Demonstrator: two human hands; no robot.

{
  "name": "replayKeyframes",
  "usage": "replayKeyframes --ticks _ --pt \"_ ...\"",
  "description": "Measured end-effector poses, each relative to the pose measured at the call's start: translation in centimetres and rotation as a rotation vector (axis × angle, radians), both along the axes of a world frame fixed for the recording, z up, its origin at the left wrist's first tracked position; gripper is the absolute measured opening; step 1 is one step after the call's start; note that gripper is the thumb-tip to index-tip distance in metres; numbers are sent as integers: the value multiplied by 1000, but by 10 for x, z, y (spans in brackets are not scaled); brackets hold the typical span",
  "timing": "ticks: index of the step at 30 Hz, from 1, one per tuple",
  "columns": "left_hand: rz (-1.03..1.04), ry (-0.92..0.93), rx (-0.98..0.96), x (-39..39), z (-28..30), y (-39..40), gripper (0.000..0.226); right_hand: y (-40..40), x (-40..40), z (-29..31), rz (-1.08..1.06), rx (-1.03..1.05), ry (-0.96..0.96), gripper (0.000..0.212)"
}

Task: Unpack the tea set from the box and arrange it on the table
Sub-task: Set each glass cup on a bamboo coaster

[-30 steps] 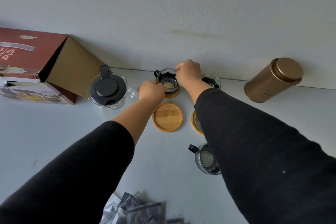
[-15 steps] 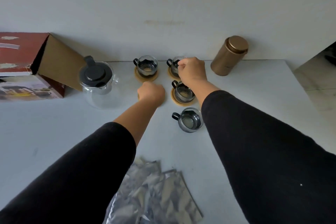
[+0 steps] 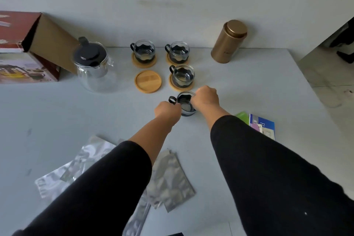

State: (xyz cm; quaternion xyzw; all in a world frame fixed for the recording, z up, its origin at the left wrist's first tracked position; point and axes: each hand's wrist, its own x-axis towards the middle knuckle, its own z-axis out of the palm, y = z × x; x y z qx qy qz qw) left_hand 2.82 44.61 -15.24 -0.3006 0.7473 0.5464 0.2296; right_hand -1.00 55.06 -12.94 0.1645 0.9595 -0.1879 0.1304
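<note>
While both hands are reaching to the middle of the frame, they are curling round one glass cup (image 3: pixel 184 104) on the grey worktop (image 3: pixel 249 86) — the left hand (image 3: pixel 167 111) by its black handle, the right hand (image 3: pixel 206 97) over its rim. Above it, three more cups are sitting on wooden coasters, and one bare coaster (image 3: pixel 148 81) is lying beside them. A glass teapot (image 3: pixel 93 67) and the open box (image 3: pixel 28 48) are sitting at the upper left.

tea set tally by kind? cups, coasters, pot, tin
Glass cups: 4: back left, back right, middle, held cup
Bamboo coasters: 4: three under cups, bare coaster
Glass teapot: 1
Gold tin: 1
Total: 10
</note>
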Motion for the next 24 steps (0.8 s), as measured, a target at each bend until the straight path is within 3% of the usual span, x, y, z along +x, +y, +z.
replayKeyframes --ticks 8,16,24 --pt "196 79 42 10 -7 -8 26 -12 4 0 100 2 48 32" --pt "194 116 -176 2 26 -53 30 -61 -17 22 244 8 113 31" --pt "292 206 -61 -27 27 -82 33 -97 -56 32 324 57 150 24"
